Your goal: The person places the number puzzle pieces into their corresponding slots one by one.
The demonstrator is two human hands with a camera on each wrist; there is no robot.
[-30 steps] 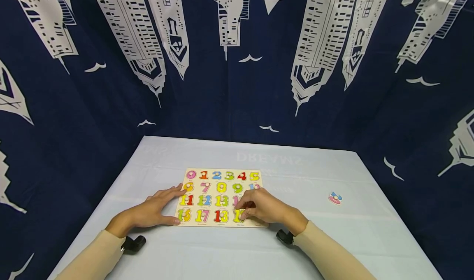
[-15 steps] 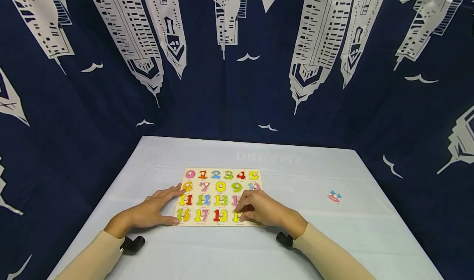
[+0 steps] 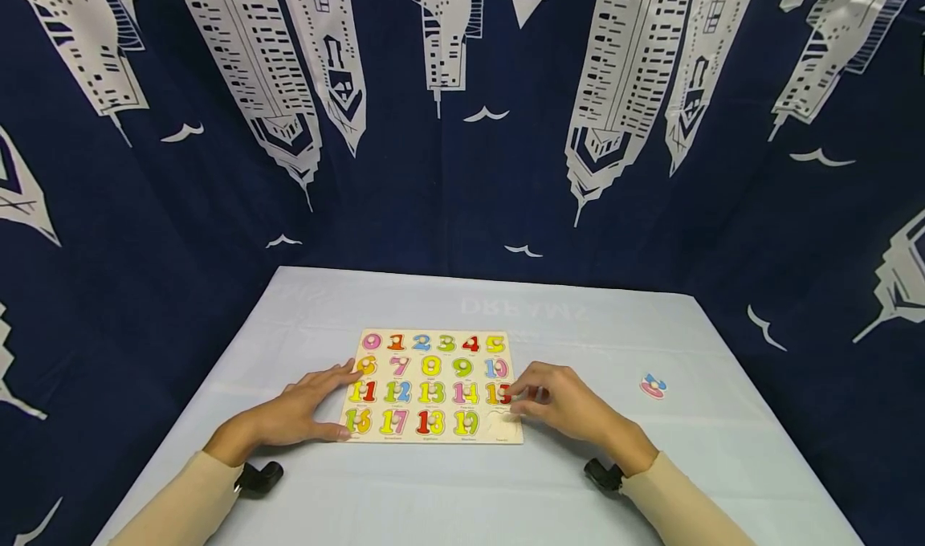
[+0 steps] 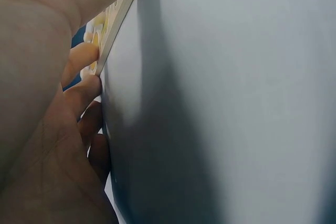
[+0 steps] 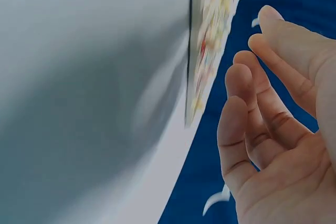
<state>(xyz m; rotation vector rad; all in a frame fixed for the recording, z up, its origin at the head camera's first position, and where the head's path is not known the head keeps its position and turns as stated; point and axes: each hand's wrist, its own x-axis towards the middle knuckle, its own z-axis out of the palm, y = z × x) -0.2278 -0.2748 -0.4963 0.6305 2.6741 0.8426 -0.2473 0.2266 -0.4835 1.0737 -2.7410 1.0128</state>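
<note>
A wooden number puzzle board (image 3: 450,440) lies on the table, with colourful knobbed number pieces in its rows. My left hand (image 3: 307,405) rests at the board's left edge, fingers spread, thumb by the lower left corner; in the left wrist view its fingers (image 4: 84,90) touch the board's side. Over the board's right edge hovers my right hand (image 3: 560,401), its fingers loosely bent and holding nothing, as the right wrist view shows. The green and yellow 19 piece (image 3: 466,423) sits in the bottom row. Right of it is a bare recess (image 3: 503,427).
A pink and blue number piece (image 3: 654,385) lies loose on the white-covered table (image 3: 607,329), right of the board. A dark blue cloth (image 3: 448,185) with white building prints hangs behind and around the table.
My right hand has let go of the 19 piece and moved right, uncovering the 14, the 15 and the bare recess. My left hand stays put.
</note>
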